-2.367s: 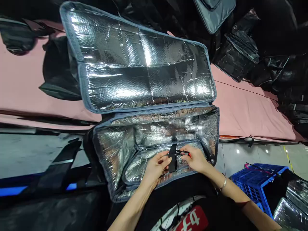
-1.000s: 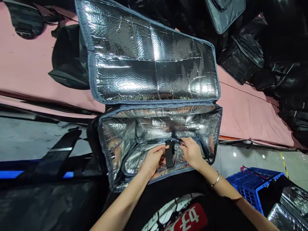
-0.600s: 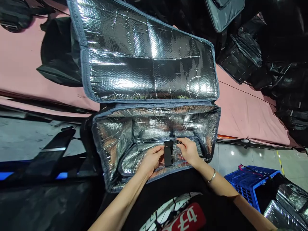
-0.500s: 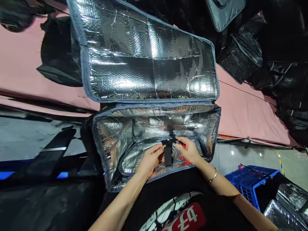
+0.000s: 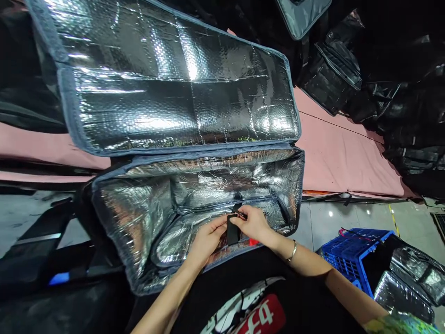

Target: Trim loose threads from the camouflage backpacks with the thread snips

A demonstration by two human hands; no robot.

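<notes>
In front of me stands an insulated bag [image 5: 198, 185] with a crinkled silver foil lining and blue-grey edging. Its foil-lined lid [image 5: 229, 102] is folded back, away from me. Over the bag's opening, a short black strap [image 5: 232, 230] hangs between my hands. My left hand [image 5: 207, 239] pinches the strap's upper left edge. From the other side, my right hand [image 5: 253, 225] is closed on the strap's upper end, with a small dark piece at its fingertips that I cannot make out. Beneath the right hand shows a bit of red [image 5: 253, 241].
Pink cloth [image 5: 344, 139] covers the surface behind the bag. Black bags [image 5: 332, 76] are piled at the far right. On the tiled floor at right sits a blue plastic crate [image 5: 354, 250] beside silver foil-lined pieces [image 5: 403, 294]. Dark straps and bags [image 5: 41, 227] lie at left.
The view has shifted, and the bag appears further left and nearer. My hands have come closer together at the strap's top, the right hand now against it.
</notes>
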